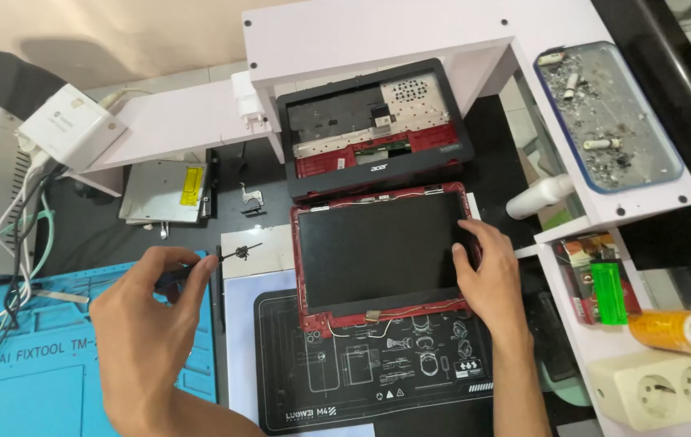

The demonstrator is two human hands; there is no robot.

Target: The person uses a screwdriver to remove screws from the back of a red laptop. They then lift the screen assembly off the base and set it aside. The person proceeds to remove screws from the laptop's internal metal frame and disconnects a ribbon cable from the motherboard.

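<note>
A red laptop lid with its bare dark screen panel [378, 247] lies flat on a black printed mat [378, 372]. My right hand [487, 271] rests on the panel's right edge, fingers spread on the red frame. My left hand [147, 324] is closed on a thin dark screwdriver [228, 255] whose tip points right, left of the lid, above a white sheet. Behind the lid leans the black bezel and opened red base [374, 129] of the laptop, against a white shelf.
A blue repair mat [30, 380] lies at the left with white and green cables over it. A metal optical drive [163, 190] sits behind. On the white shelf at right are an ashtray tray [608, 117], green lighter [608, 291], orange tape roll [681, 330], white socket [661, 388] and white bottle [540, 197].
</note>
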